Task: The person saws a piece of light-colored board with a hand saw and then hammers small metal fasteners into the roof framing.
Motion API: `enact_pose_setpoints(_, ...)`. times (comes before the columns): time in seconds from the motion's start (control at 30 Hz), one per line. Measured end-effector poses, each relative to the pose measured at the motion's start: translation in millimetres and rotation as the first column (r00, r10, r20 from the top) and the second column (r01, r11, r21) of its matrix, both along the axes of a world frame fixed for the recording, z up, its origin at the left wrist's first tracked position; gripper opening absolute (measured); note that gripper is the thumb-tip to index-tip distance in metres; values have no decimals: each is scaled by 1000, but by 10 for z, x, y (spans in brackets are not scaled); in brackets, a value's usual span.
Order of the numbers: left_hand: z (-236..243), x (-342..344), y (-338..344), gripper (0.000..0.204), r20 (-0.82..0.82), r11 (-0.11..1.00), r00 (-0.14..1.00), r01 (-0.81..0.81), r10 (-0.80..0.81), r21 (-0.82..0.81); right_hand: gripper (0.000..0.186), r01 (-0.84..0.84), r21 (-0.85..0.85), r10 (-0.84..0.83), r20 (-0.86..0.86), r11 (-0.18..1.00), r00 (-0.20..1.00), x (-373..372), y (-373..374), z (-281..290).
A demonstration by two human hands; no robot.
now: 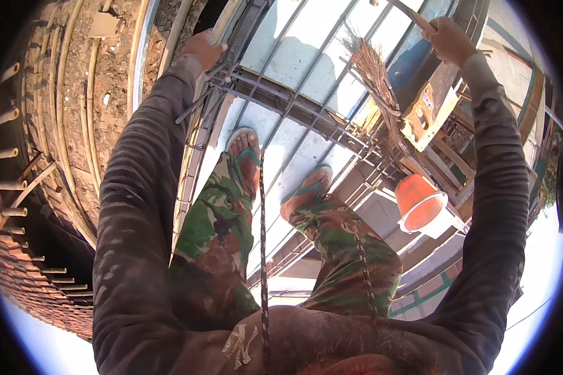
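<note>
My left hand (204, 50) is closed around a grey bar (230, 20) at the edge of a rebar frame (281, 91), its thumb lying along the bar. At the upper right my right hand (450, 41) grips a tool (409, 11) with a dark, narrow shaft and a brownish handle. The far end of that tool runs out of the picture, so its kind does not show. A twig broom (375, 69) lies to the left of and below my right hand. Beside the broom sits a yellowish board with cut-out holes (426, 111).
I stand in flip-flops (244, 139) on a pale surface (294, 147) under long steel bars. An orange bucket (421, 203) is at the right, near wooden planks (447, 156). Bamboo poles (61, 100) line a wall at the left, above roof tiles (37, 281).
</note>
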State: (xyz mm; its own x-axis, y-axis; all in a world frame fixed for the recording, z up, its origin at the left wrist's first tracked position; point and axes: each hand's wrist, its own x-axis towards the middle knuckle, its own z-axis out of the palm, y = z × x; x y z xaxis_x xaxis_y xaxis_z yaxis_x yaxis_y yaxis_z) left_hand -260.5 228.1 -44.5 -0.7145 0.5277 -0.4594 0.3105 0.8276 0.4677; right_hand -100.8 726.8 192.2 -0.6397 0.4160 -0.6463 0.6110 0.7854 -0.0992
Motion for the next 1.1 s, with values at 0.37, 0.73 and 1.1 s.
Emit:
enact_pose_setpoints(0.37, 83, 180, 150, 56, 158, 985, 972, -170, 174, -36, 36, -388, 316, 233, 431, 866, 872, -484, 69, -530)
enact_pose_setpoints(0.73, 246, 124, 330, 55, 232, 961, 933, -259, 275, -94, 35, -363, 285, 219, 432, 887, 875, -374, 25, -536)
enact_pose_setpoints(1.1, 231, 222, 373, 60, 194, 925, 908, -347, 372, -152, 33, -217, 251, 119, 354, 944, 928, -175, 154, -621)
